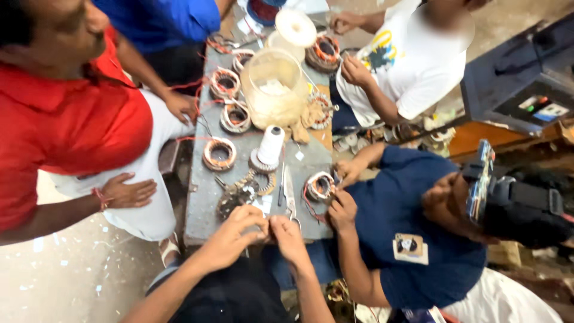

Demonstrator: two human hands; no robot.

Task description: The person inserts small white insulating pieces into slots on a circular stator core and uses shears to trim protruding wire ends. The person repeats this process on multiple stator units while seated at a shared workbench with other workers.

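Small item, too tiny to identify, pinched between closed fingers of left hand [230, 239] and right hand [288, 236], at near edge of grey tabletop [200, 203]. Just beyond: metal scissors [289, 194], white thread spool [269, 146], copper-wound coil [219, 154]. Farther: large clear plastic jar [274, 90].

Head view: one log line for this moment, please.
left hand: pinching something small, unclear | right hand: fingertips meet left's | bench: wound stators, thread spool, plastic jar
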